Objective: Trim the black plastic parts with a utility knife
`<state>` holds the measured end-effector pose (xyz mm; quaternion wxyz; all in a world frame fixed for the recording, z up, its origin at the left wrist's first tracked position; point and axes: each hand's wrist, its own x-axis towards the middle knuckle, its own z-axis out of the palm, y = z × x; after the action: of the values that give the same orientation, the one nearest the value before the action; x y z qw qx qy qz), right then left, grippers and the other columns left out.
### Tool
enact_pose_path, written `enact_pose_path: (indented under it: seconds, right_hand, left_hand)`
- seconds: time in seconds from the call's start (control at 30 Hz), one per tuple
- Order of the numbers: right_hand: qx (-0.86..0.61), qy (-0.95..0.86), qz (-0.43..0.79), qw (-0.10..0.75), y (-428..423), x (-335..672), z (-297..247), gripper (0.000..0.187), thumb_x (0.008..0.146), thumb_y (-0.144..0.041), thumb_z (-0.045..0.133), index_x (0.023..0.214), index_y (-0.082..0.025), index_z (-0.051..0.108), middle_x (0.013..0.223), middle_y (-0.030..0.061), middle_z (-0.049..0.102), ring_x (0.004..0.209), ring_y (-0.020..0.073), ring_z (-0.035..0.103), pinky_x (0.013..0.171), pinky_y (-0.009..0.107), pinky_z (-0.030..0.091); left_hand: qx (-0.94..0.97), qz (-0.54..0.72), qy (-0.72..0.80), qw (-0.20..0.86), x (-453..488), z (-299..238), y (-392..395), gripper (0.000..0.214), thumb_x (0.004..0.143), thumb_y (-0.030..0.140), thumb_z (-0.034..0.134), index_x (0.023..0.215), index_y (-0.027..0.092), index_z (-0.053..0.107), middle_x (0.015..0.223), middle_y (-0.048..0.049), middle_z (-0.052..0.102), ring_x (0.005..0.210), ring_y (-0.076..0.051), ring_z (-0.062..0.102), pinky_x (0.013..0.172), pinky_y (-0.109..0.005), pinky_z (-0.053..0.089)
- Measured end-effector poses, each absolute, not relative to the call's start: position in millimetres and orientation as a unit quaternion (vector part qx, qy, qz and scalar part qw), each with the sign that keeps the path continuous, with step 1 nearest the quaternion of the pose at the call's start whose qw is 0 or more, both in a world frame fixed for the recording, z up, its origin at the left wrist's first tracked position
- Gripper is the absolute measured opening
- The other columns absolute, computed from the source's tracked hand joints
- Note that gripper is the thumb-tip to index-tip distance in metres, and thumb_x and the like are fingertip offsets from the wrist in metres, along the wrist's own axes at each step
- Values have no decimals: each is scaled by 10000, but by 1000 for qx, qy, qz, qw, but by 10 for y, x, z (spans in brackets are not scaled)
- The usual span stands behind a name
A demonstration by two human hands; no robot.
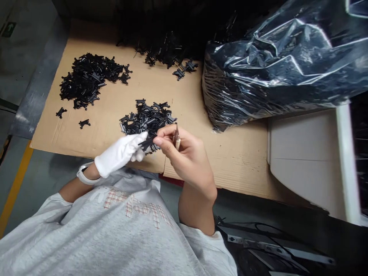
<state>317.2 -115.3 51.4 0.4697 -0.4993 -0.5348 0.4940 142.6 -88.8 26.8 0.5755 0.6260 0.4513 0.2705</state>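
Note:
My left hand (123,151), in a white glove, is closed on a small black plastic part (147,143) near the cardboard's front edge. My right hand (188,153) is bare, with a small craft knife (177,140) tucked in its curled fingers, the pointed blade facing up. Its thumb and index fingertip pinch together at the right end of the black part; whether they grip a bit of it is hidden. Just behind both hands lies a pile of similar black parts (149,117).
Another heap of black parts (89,74) lies at the left, with a loose part (84,123) nearer me. More parts (165,55) spread at the dark back. A full black plastic bag (267,73) stands at the right by an open carton (307,157). Cardboard (232,161) covers the table.

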Motion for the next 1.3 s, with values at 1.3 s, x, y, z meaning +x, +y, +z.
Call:
enact_pose_path:
  seconds: [1.3]
  right_hand:
    - [-461,-637,429,445,-1198,3053,291,138,940,-256,686,1070,-209,680,852,-7,643,711,121,569,656,269,458]
  left_hand:
    - [804,258,498,197,1032,508,-850,108,753,210,621,808,215,714,782,-17,779,592,-139,646,656,-264,543]
